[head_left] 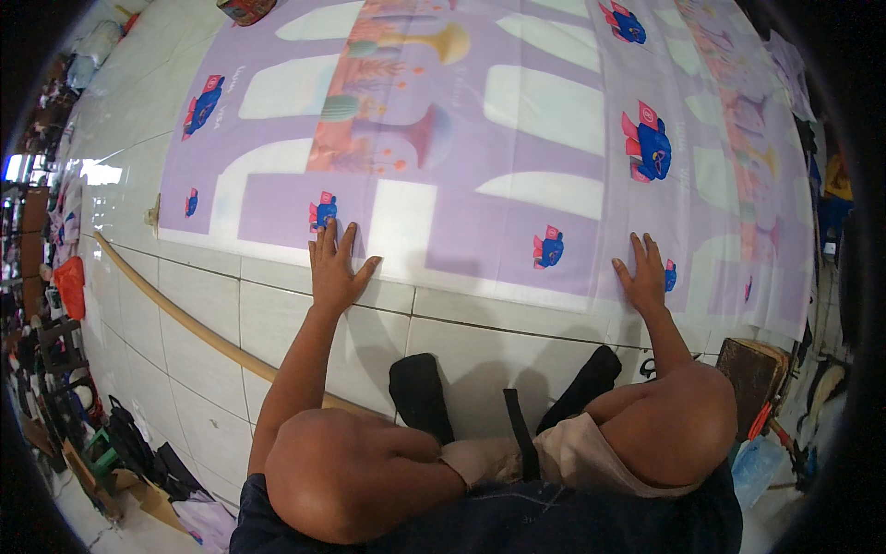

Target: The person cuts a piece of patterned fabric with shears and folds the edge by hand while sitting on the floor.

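Observation:
A large sheet of printed fabric (498, 217), lilac with white arch shapes and blue-and-pink cartoon figures, lies spread over the floor in front of me. My left hand (337, 272) rests flat on its near edge, fingers spread, the tips touching a small blue figure. Farther right, my right hand (643, 275) also lies flat on the sheet near its front edge, beside another small figure. Neither hand holds anything. On the right side the fabric shows soft creases and looks doubled or overlapped.
A long curved wooden strip (175, 314) lies on the white tiles (208, 369) at left. A round tin (245, 9) sits on the sheet's far left edge. A brown block (752, 374) stands by the near right corner. Clutter, including a red bag (69, 286), lines the left side.

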The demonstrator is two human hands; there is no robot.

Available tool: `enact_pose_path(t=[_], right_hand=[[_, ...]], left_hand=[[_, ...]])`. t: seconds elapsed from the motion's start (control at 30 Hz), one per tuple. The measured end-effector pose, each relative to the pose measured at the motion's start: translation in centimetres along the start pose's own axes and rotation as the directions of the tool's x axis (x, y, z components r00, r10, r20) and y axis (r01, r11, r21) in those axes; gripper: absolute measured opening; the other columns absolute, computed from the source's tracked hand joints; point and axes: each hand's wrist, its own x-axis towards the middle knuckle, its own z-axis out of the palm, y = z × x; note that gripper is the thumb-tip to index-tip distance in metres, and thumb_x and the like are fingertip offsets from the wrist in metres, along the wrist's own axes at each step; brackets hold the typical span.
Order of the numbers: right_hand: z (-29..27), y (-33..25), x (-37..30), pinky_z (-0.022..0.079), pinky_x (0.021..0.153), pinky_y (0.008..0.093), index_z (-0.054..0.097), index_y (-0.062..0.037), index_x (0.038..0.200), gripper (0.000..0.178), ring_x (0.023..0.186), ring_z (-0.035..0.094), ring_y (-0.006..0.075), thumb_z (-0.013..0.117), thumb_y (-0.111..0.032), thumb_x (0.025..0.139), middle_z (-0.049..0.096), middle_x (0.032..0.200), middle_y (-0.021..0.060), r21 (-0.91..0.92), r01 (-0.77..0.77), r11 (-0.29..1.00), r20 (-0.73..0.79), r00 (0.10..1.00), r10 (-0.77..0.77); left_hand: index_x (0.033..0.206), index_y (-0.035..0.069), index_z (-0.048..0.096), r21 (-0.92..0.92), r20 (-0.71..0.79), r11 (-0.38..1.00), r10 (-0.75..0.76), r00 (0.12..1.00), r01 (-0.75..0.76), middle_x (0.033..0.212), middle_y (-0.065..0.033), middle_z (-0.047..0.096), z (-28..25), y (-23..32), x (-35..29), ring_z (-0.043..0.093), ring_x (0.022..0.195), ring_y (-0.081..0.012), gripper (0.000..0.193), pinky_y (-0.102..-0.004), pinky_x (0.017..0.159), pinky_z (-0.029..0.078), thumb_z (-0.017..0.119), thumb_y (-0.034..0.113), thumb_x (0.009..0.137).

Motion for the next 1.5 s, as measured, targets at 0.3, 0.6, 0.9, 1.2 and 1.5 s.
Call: enact_pose_path(t=[0.3, 0.6, 0.9, 1.2, 1.5], right_hand=[[-9.3, 1.1, 12.8, 0.038, 0.112, 0.0503, 0.044, -0.0108, 0.148, 0.068, 0.135, 0.044, 0.0438, 0.069, -0.034, 0.09, 0.041, 0.15, 0.0256, -0.175, 0.235, 0.956, 0.059, 0.972, -0.228], [-3.9, -6.1, 26.6, 0.031, 0.117, 0.0516, 0.036, -0.0201, 0.155, 0.073, 0.145, 0.033, 0.0377, 0.052, -0.061, 0.096, 0.033, 0.158, 0.0188, -0.183, 0.227, 0.957, 0.061, 0.974, -0.219], [-1.0, -5.2, 26.0, 0.029, 0.118, 0.0508, 0.034, -0.0221, 0.156, 0.071, 0.147, 0.03, 0.0413, 0.051, -0.059, 0.098, 0.03, 0.16, 0.0178, -0.15, 0.259, 0.954, 0.016, 0.966, -0.259], [-1.9, -2.2, 18.4, 0.031, 0.115, 0.0505, 0.042, -0.0075, 0.149, 0.066, 0.141, 0.037, 0.0425, 0.063, -0.039, 0.095, 0.038, 0.152, 0.0275, 0.0, 0.237, 0.972, -0.094, 0.967, -0.236], [0.1, 0.5, 3.5, 0.029, 0.112, 0.0627, 0.043, -0.0135, 0.151, 0.071, 0.143, 0.033, 0.0469, 0.068, -0.041, 0.091, 0.033, 0.155, 0.0247, -0.076, 0.117, 0.99, -0.011, 0.993, -0.118]], left_hand=[[0.143, 0.008, 0.05, -0.066, 0.023, 0.998, 0.019, 1.0, -0.017, 0.153, -0.0289, 0.034, 1.2, 3.3, -0.5, 0.03, 0.142, -0.0508, 0.074, -0.0641, 0.115, 0.022, 0.075, 0.045, 0.084], [0.147, 0.014, 0.046, -0.119, 0.107, 0.993, 0.022, 0.994, -0.009, 0.157, -0.027, 0.029, 1.3, 8.9, -0.4, 0.024, 0.144, -0.0518, 0.077, -0.0639, 0.117, 0.019, 0.077, 0.044, 0.083], [0.147, 0.017, 0.047, -0.103, 0.195, 0.991, 0.103, 0.975, -0.084, 0.157, -0.0264, 0.029, 2.2, 9.8, -1.1, 0.025, 0.145, -0.0512, 0.075, -0.0645, 0.116, 0.02, 0.076, 0.046, 0.084], [0.141, 0.019, 0.054, -0.114, 0.178, 0.975, 0.207, 0.962, -0.189, 0.154, -0.0205, 0.036, 1.9, 9.5, -1.7, 0.031, 0.144, -0.0443, 0.067, -0.0614, 0.117, 0.022, 0.077, 0.044, 0.083], [0.134, 0.021, 0.059, -0.108, 0.159, 0.954, 0.294, 0.943, -0.279, 0.15, -0.0128, 0.045, 2.9, 9.5, -2.3, 0.039, 0.141, -0.0395, 0.057, -0.0611, 0.116, 0.027, 0.078, 0.036, 0.083]])
